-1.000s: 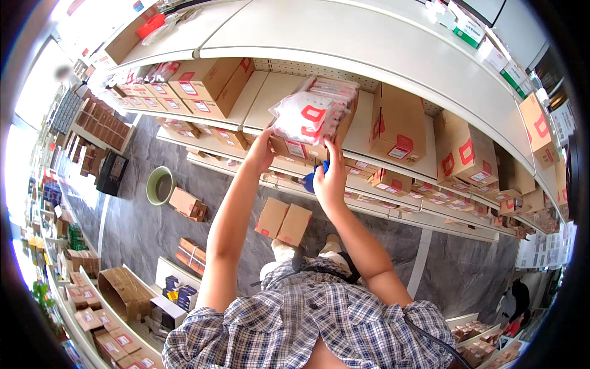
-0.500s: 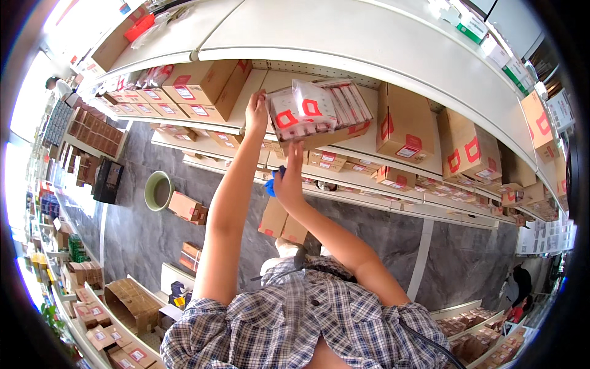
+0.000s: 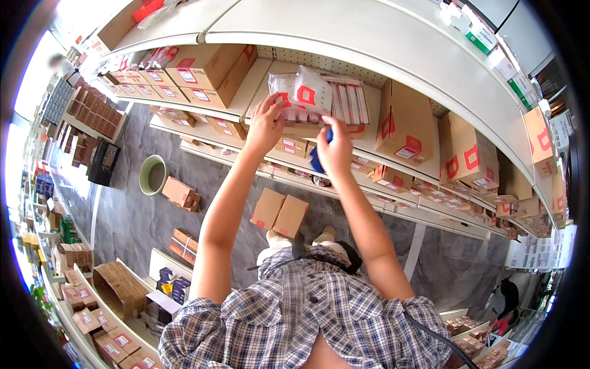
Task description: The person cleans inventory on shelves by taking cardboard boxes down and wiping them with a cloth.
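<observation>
On the upper shelf a shallow cardboard carton (image 3: 301, 130) holds flat packs in clear plastic, and a row of packs (image 3: 347, 101) stands at its right side. A clear plastic bag with red marks (image 3: 310, 92) lies on top of them. My left hand (image 3: 265, 126) rests with its fingers apart on the bag's lower left edge. A crumpled blue cloth (image 3: 318, 157) is gripped in my right hand (image 3: 335, 147), whose forefinger points up at the lower right corner of the bag.
Closed brown cartons (image 3: 206, 74) stand left of the packs, and a tall carton (image 3: 404, 123) stands to the right. A white shelf board (image 3: 319, 34) runs overhead. On the floor are two small boxes (image 3: 279, 212) by my feet, a green tub (image 3: 153, 174) and another carton (image 3: 180, 193).
My left hand has come down from the carton's upper left side onto the bag's lower left edge. My right hand, with the blue cloth, has moved right and up towards the bag's corner.
</observation>
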The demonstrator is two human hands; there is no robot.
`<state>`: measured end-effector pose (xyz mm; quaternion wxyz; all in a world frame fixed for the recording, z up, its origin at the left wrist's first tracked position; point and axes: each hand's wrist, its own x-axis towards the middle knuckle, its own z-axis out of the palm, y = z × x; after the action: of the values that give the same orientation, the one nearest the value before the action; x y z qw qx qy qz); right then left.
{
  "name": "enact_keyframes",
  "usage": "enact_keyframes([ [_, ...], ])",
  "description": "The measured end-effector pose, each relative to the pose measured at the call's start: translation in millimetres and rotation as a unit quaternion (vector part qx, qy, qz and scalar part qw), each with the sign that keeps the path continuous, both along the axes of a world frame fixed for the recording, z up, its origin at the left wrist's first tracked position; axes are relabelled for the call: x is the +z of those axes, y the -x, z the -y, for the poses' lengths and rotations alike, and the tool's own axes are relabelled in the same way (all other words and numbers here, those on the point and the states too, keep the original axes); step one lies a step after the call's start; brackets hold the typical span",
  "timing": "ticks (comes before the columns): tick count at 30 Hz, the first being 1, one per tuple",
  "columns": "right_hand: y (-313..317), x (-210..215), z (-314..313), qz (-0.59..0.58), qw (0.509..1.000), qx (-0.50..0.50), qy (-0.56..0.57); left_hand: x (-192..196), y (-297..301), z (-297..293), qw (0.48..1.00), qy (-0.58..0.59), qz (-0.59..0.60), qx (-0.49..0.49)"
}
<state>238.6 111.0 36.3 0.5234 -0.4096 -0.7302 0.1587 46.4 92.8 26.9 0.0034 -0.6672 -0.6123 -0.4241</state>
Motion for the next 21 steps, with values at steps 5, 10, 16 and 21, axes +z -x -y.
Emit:
enact_keyframes([
  [5, -37.4, -31.9, -8.4, -0.046, 0.992, 0.008, 0.120, -16.2, 8.8, 15.8, 0.994, -0.043, 0.095, -0.012],
  [10, -34.7, -50.6, 30.0, 0.030, 0.999, 0.005, 0.034, -51.1, 19.4, 52.1, 0.991, 0.027, -0.025, 0.126],
  [16, -20.0, -66.2, 22.2, 0.019, 0.991, -0.039, -0.127, -49.8, 21.4, 65.8, 0.982, 0.067, -0.144, 0.101],
  [21, 3.8, -75.6, 0.3, 0.009, 0.988, -0.028, -0.149, -41.2, 40.3, 42.6, 0.975, 0.041, -0.218, 0.026],
])
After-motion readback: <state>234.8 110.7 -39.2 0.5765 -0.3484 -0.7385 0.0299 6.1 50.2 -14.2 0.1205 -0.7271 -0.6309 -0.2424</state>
